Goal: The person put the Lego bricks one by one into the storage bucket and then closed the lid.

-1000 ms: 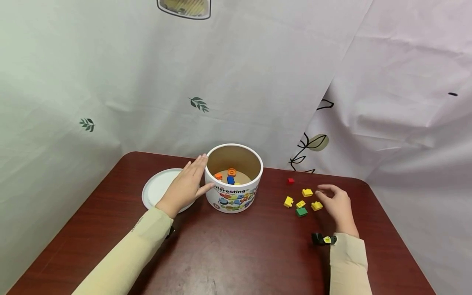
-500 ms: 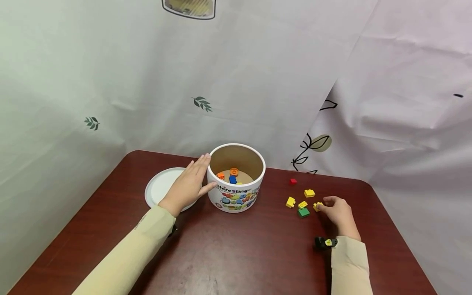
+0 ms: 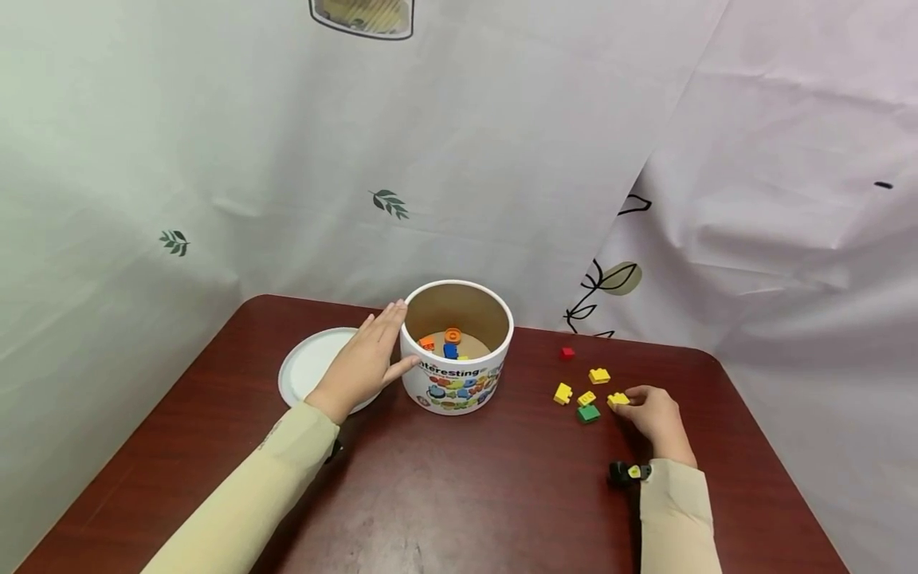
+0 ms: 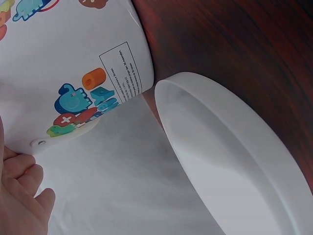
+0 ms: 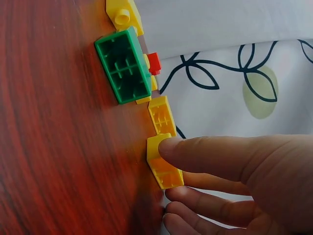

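Observation:
My left hand [image 3: 366,359] rests with straight fingers against the left side of a white printed tub [image 3: 455,399], its fingertips at the rim. Inside the tub lie orange bricks [image 3: 453,336], a blue brick [image 3: 450,351] and a bit of yellow. At the right, my right hand [image 3: 658,418] pinches a yellow toy brick [image 5: 164,171] between thumb and fingers, low over the table. Close to it on the tabletop are a green brick [image 3: 589,414], other yellow bricks [image 3: 562,393] and, farther back, a small red brick [image 3: 567,353].
A round white lid [image 3: 308,371] lies left of the tub, partly covered by my left hand and forearm. The dark red table [image 3: 459,494] ends at a pale hanging cloth [image 3: 502,175] behind. Each wrist wears a black device.
My right hand's thumb and fingers have come together on the yellow brick from beside it. The left hand stays at the tub, and the other bricks lie where they were.

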`<state>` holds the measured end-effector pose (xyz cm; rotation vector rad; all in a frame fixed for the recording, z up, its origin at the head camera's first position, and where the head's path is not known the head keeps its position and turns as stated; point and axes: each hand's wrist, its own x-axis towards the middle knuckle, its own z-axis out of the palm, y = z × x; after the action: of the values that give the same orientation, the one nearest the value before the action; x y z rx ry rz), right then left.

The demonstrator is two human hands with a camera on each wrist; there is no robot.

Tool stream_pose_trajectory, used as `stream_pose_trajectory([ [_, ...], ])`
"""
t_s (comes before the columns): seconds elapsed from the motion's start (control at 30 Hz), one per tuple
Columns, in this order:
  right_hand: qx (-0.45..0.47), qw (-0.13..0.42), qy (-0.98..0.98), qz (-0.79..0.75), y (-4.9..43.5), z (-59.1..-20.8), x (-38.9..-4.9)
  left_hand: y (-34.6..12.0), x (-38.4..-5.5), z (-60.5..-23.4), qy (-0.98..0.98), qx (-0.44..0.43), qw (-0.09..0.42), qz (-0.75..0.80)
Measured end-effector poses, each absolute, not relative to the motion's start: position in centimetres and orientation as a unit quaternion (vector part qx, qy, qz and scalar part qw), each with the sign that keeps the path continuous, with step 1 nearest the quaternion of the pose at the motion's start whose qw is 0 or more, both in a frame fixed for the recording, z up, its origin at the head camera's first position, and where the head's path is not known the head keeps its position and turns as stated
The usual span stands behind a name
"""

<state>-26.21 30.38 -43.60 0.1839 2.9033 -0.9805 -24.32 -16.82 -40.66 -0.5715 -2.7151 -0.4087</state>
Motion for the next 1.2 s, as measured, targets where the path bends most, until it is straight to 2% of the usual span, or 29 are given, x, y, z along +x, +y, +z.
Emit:
stream_pose_trajectory([
  [0.53,0.040,0.014,0.950,-0.308,30.31,-44.05,-26.07,-17.15,-24.29,-40.90,-0.956,-0.197,0.163,-0.142],
  [1.2,0.025,-0.052,0.944,-0.324,29.78,-43.26,-25.71,-16.94,-24.62,-40.96,-0.953,-0.206,0.170,-0.146],
])
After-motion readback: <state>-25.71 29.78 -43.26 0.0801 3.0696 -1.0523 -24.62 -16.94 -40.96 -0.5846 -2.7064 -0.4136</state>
